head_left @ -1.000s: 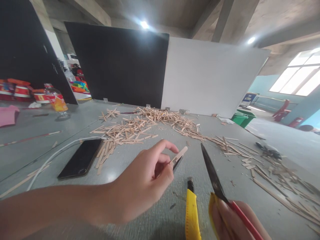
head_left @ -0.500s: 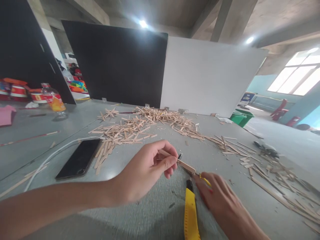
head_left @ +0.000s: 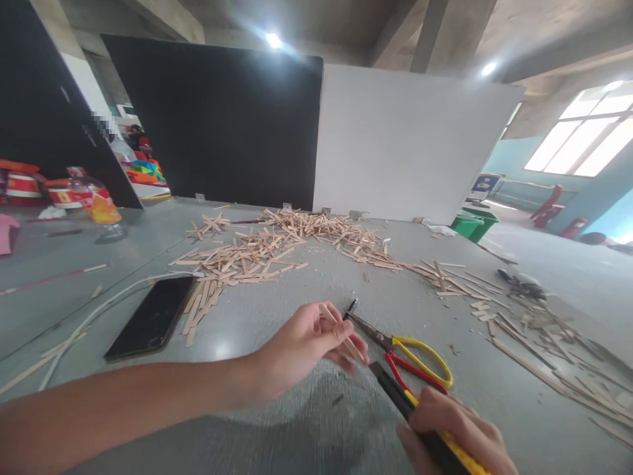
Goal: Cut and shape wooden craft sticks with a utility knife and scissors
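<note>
The left hand point(head_left: 319, 340) pinches a wooden craft stick point(head_left: 354, 350) between thumb and fingers above the grey table point(head_left: 291, 435). The right hand point(head_left: 452, 425) grasps a yellow-and-black utility knife point(head_left: 393, 390), its tip near the stick; scissors point(head_left: 388, 342) lie beyond.

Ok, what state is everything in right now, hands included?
Left hand: closed on a wooden stick.
Right hand: closed around the utility knife.
Utility knife: held; blade extension too small to tell.
Scissors: lying on the table, blades look closed.
Phone: face up, screen dark.
Bottle: standing upright.
Loose sticks: scattered and heaped.
Ceiling light: lit.
</note>
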Demonstrator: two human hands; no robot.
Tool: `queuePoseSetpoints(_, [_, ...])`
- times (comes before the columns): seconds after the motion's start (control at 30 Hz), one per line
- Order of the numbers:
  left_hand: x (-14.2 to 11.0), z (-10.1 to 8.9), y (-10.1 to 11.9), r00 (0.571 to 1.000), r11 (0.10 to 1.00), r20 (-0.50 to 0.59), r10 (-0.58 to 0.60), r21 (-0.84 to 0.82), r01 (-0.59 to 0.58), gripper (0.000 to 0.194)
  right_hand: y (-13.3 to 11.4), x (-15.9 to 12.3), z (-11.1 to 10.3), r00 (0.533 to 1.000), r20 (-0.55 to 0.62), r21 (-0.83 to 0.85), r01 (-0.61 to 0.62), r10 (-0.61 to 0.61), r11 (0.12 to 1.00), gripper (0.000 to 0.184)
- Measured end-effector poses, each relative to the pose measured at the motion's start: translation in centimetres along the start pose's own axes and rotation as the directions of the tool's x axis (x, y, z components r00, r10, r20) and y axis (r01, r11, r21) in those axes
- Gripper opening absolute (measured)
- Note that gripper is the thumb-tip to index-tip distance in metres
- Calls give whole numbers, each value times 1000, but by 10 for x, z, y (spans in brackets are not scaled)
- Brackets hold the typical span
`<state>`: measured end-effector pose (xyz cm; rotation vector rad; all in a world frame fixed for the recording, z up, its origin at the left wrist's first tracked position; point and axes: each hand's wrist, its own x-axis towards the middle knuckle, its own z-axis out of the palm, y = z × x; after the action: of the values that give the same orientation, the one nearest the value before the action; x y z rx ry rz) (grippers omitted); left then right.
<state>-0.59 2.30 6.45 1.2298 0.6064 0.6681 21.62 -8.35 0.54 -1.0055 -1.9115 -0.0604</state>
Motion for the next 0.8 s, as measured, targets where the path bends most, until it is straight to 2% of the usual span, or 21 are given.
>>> queuePoseSetpoints(0.07, [2, 2, -16, 992, 991, 47, -117, -57, 119, 42, 0, -3, 7, 975, -62, 97, -205, 212, 974, 7])
queuePoseSetpoints(0.13, [2, 4, -29, 984, 984, 48, -170, -48, 173, 43, 0, -4, 13, 923, -65, 209, -359, 379, 910, 21])
queuePoseSetpoints(0.23, [1, 8, -45, 984, 986, 60, -166, -11, 167, 44, 5, -3, 14, 884, 5, 300, -448, 468, 842, 24])
queuePoseSetpoints(0.37, [-1, 12, -59, 964, 974, 146, -225, 52, 219, 35, 11, -4, 10, 910, 62, 319, -408, 410, 856, 20])
queuePoseSetpoints(0.47, [-3, 13, -65, 953, 966, 166, -252, 110, 236, 29, 12, -3, 7, 956, 96, 370, -294, 278, 881, 21])
queuePoseSetpoints(0.53, [-4, 12, -67, 952, 961, 178, -251, 161, 223, 25, 11, 0, 7, 971, 98, 332, -238, 218, 913, 23])
queuePoseSetpoints(0.63, [-5, 10, -69, 953, 959, 201, -225, 218, 180, 23, 9, 5, 7, 972, 117, 271, -227, 202, 936, 31])
queuePoseSetpoints(0.8, [-4, 9, -68, 957, 962, 206, -203, 227, 155, 31, 6, 11, 8, 970, 167, 275, -217, 176, 937, 33])
